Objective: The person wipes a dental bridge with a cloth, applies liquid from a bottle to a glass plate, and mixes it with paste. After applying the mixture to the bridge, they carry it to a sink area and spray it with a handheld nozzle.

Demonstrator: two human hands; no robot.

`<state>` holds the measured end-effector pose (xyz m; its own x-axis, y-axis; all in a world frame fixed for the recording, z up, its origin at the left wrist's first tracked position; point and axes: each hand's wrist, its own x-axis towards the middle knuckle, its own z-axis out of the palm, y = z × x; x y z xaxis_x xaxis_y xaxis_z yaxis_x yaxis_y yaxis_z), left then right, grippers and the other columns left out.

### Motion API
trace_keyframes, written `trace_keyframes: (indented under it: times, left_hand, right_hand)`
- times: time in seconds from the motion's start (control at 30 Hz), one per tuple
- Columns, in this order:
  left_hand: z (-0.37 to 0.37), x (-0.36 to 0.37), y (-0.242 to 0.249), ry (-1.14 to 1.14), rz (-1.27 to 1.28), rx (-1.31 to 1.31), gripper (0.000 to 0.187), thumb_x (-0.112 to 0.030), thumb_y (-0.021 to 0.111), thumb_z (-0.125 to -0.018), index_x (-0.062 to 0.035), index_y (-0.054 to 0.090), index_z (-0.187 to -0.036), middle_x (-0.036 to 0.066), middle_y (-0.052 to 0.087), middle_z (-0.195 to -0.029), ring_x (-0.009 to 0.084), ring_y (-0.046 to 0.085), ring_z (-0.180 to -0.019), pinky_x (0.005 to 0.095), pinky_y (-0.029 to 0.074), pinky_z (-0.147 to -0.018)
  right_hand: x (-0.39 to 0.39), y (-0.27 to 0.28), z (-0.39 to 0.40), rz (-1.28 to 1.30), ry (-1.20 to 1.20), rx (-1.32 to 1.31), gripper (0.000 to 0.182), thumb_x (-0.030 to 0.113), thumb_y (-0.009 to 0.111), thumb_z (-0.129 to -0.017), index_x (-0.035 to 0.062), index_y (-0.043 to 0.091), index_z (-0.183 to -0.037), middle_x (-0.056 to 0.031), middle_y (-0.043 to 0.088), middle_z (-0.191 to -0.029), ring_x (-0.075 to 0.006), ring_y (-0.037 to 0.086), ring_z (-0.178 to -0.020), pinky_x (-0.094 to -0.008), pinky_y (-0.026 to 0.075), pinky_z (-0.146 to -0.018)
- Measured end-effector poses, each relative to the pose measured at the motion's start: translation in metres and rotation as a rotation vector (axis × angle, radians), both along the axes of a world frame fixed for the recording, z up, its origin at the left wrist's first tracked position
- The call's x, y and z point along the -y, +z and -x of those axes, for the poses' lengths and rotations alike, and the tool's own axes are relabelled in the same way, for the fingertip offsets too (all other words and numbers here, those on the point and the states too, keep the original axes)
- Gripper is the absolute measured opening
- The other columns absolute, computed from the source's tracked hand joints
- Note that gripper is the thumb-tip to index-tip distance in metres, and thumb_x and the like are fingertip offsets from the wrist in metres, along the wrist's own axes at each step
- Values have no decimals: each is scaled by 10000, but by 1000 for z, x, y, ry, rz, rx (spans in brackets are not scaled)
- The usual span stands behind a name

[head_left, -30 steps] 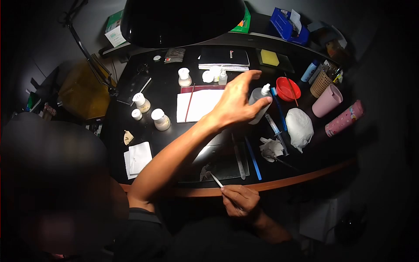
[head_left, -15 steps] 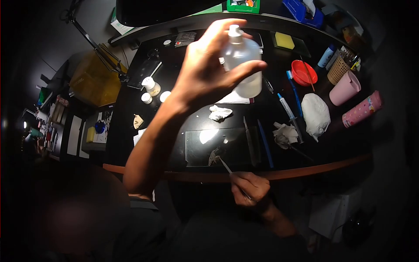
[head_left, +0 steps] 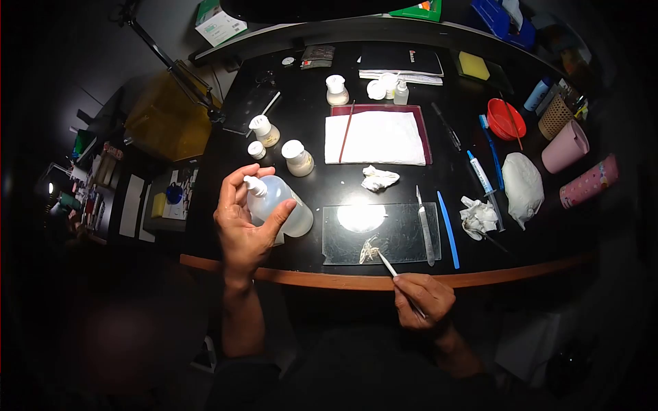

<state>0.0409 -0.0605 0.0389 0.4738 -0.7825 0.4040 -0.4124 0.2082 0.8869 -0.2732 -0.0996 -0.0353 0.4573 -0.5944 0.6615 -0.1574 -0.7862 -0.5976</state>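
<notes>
My left hand (head_left: 243, 222) is wrapped round a translucent white pump bottle (head_left: 297, 219), thumb across its front and fingers behind the neck. The bottle leans slightly at the left of the desk's front part. In my right hand (head_left: 423, 300), at the front edge, is a thin pale stick-like tool (head_left: 388, 263) with a pointed end. Its tip meets a small clump of beige strands (head_left: 370, 251) on a glass plate (head_left: 339, 236). A scalpel (head_left: 425, 229) lies along the plate's right side, and a blue tool (head_left: 448, 229) lies beyond it.
Behind the plate are a crumpled tissue (head_left: 379, 178) and a folded white towel (head_left: 394, 137). Small jars (head_left: 297, 159) stand behind the bottle. To the right lie a syringe (head_left: 483, 178), a white bag (head_left: 522, 188) and a red bowl (head_left: 504, 123).
My left hand has brought the bottle from high over the back of the desk down to the left front. The view has shifted; my right hand keeps its tool at the clump.
</notes>
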Motion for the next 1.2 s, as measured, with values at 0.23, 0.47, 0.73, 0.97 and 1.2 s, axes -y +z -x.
trace_keyframes:
  times: [0.23,0.47,0.73,0.97,1.2]
  left_hand:
    - [8,13,-7,-47,201,86,407,-85,708,-994,40,539,-1342,201,690,-1303,250,682,-1158,414,487,-1097]
    - [10,22,-24,-79,318,82,320,-262,453,-1134,25,594,-1107,211,744,-1067,261,700,-1059,389,521,-990]
    - [16,30,-26,63,292,265,349,-327,504,-1123,-5,423,-1233,218,732,-1020,271,692,-996,402,527,-955]
    - [11,30,-33,-75,363,-6,288,-277,481,-1077,-11,456,-1185,239,724,-988,281,669,-1010,406,508,-960]
    - [16,31,-26,-50,364,31,228,-181,527,-1065,-41,366,-1144,196,744,-988,246,671,-1003,390,482,-991]
  right_hand:
    - [0,3,1,2,-9,-45,220,-93,766,-806,-3,762,-1006,-136,775,-947,-241,784,-800,-314,633,-689]
    - [0,7,-2,-26,-1,-40,228,-102,764,-792,-8,760,-1000,-143,777,-927,-250,786,-795,-318,632,-695]
    - [1,7,-1,-21,-3,-39,212,-98,761,-800,-10,758,-993,-145,778,-917,-249,786,-793,-318,630,-693]
    - [-2,6,1,-26,-1,-66,233,-91,774,-799,-10,772,-1017,-142,779,-945,-242,785,-796,-309,628,-694]
    - [0,-2,3,-13,-3,-36,272,-53,796,-791,1,790,-1058,-123,779,-987,-235,783,-792,-315,626,-675]
